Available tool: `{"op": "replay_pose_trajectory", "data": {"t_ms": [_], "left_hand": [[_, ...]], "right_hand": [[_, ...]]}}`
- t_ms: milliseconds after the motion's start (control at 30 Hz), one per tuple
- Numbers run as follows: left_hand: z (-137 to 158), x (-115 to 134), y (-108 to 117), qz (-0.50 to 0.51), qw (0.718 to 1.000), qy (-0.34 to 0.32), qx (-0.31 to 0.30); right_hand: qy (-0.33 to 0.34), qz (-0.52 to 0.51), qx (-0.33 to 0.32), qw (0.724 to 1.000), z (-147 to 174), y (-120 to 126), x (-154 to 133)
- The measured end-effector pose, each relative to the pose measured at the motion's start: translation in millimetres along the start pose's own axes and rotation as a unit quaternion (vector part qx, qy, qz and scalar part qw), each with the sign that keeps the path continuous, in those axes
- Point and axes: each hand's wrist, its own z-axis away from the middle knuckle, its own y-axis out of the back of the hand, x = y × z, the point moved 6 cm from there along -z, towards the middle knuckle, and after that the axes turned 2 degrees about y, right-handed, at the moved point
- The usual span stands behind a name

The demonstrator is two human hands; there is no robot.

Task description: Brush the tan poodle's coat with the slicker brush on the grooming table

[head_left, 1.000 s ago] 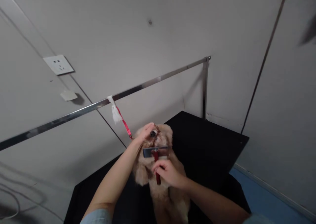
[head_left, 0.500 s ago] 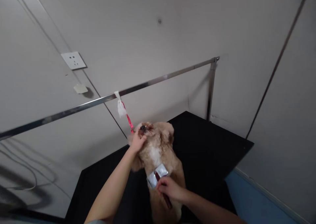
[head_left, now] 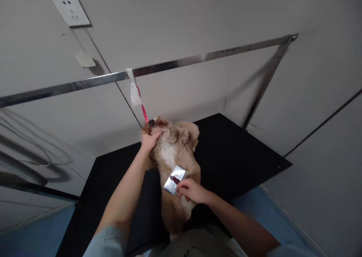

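A light brown, curly-coated dog (head_left: 183, 155) with a white chest patch sits upright on a black table (head_left: 232, 155), its muzzle tipped up. My left hand (head_left: 149, 140) is closed around its jaw, the thumb lying across the chin. In my right hand (head_left: 192, 191) is the dark red handle of a slicker brush (head_left: 179, 172). The brush's flat silver back faces me, and its head lies against the dog's lower chest. Its pins are hidden from view.
A metal rail (head_left: 181, 62) crosses behind the dog. From it hangs a red leash (head_left: 144, 113) tied with a white strip (head_left: 135, 94), running down near the dog's neck. A wall socket (head_left: 70, 10) is upper left; a grey ribbed hose (head_left: 19, 170) lies at the left.
The view has tipped downward, bringing more of my arms and the floor into frame. The dog's muzzle has turned leftward with my left hand. The brush in my right hand has tilted.
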Motion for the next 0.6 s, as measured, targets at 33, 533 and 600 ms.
{"op": "replay_pose_trajectory", "data": {"t_ms": [33,533,600], "left_hand": [[0,-1,1,0.008,1.000,0.006,0.007],[-6,6,-16,-0.012,1.000,0.013,-0.013],[-5,19,-31,-0.038,0.998,0.000,-0.047]], "right_hand": [[0.036,-0.002,-0.004,0.999,-6,6,-14],[0.058,0.047,-0.023,0.997,-1,28,-28],[0.078,0.010,0.061,0.995,-18,19,-23]]}}
